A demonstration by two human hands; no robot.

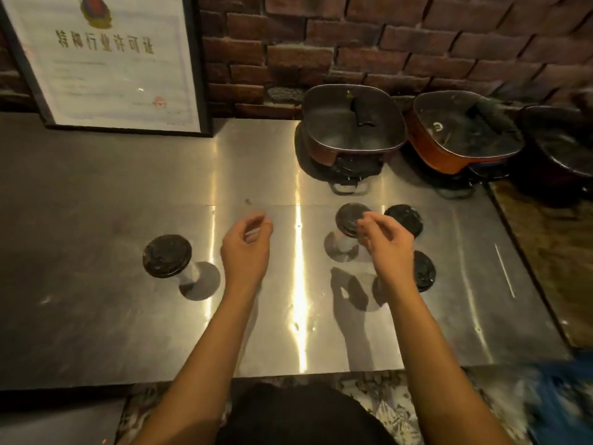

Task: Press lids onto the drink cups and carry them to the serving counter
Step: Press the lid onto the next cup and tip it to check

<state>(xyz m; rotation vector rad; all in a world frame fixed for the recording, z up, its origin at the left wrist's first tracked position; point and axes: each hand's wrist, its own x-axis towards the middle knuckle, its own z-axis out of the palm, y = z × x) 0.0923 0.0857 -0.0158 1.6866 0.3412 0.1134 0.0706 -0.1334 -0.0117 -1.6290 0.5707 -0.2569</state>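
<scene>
A clear drink cup with a black lid [167,255] stands on the steel counter [96,316] at the left. A second lidded cup [349,218] stands right of centre, and my right hand [386,240] hovers just beside its lid with fingers loosely curled and nothing in them. Two more black-lidded cups [405,218] [424,271] are partly hidden behind that hand and wrist. My left hand [247,248] floats over bare counter between the left cup and the middle one, fingers half curled, holding nothing.
Three square lidded hot pots [351,123] [465,136] [564,146] sit on burners along the brick wall at the back right. A framed certificate [106,62] leans against the wall at the back left. A thin straw [504,270] lies at the right.
</scene>
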